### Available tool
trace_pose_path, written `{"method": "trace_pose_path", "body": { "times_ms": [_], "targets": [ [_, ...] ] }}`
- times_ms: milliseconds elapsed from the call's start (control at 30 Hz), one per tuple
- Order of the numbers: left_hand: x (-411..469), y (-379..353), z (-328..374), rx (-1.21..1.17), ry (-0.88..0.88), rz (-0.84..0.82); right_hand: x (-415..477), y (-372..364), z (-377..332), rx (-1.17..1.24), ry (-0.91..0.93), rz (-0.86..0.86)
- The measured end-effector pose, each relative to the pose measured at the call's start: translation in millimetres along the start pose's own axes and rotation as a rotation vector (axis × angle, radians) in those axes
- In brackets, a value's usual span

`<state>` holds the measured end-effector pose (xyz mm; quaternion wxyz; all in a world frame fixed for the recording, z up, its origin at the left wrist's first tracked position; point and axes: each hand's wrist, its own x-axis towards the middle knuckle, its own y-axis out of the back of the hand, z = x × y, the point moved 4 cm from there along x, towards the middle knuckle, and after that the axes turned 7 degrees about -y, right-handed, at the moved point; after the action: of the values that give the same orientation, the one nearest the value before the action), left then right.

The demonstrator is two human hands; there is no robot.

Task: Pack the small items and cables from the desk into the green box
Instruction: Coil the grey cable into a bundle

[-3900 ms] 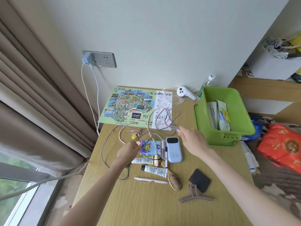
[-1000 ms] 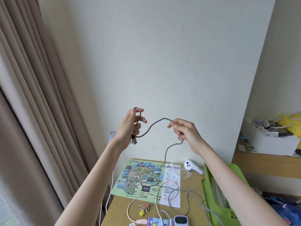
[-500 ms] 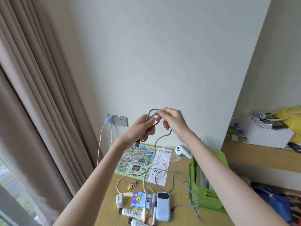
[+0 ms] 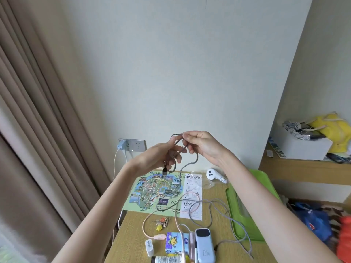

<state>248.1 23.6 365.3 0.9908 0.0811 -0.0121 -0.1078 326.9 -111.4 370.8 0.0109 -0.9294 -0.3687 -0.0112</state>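
Over the cluttered desk [image 4: 131, 232], left hand [image 4: 158, 158] and right hand [image 4: 204, 144] both pinch the grey cable [image 4: 191, 164], looping it near the green box [image 4: 237, 205].

Of the person, only the two arms show. The left forearm [image 4: 114, 196] is bare along all its visible length, slim and smooth, and ends in the left grip [image 4: 161, 158], a bare hand with slender fingers. The right forearm [image 4: 266, 196] is likewise bare, looming broader toward the picture's lower edge, and the right grip [image 4: 205, 147] is a bare hand too. Both wrists are uncovered. The fingernails are too small to judge.
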Motion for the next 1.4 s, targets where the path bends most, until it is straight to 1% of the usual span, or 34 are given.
{"method": "trace_pose_path", "body": {
  "times_ms": [100,167,367,500,633,733,833,900,1000,1100,1267,1333,1400],
  "targets": [
    [1,10,-3,-0.036,0.004,-0.137,6,-2,0,-0.047,0.008,0.024],
    [3,17,-4,-0.020,-0.022,-0.153,10,-2,4,-0.048,0.016,0.068],
    [18,39,-7,-0.031,-0.109,0.009,19,4,27,-0.002,0.065,0.353],
    [31,52,-12,-0.043,-0.170,0.148,22,2,43,0.099,0.048,0.427],
    [43,54,-19,-0.034,-0.228,0.225,25,-7,55,0.179,0.033,0.437],
    [52,49,-25,-0.099,-0.256,0.207,30,-17,56,0.231,0.055,0.388],
    [58,45,-28,-0.135,-0.274,0.144,33,-21,59,0.283,0.036,0.355],
    [60,41,-29,-0.096,-0.298,0.123,35,-21,62,0.330,0.019,0.349],
    [60,37,-29,-0.035,-0.318,0.176,38,-23,65,0.374,-0.001,0.352],
    [60,38,-30,0.003,-0.316,0.255,41,-25,65,0.331,0.005,0.365],
    [56,55,-34,0.052,-0.251,0.388,48,-30,59,0.246,0.033,0.363],
    [56,70,-35,-0.003,-0.221,0.446,51,-31,58,0.174,0.015,0.353],
    [55,83,-36,-0.125,-0.203,0.479,52,-32,57,0.042,-0.014,0.347]
  ]
}}
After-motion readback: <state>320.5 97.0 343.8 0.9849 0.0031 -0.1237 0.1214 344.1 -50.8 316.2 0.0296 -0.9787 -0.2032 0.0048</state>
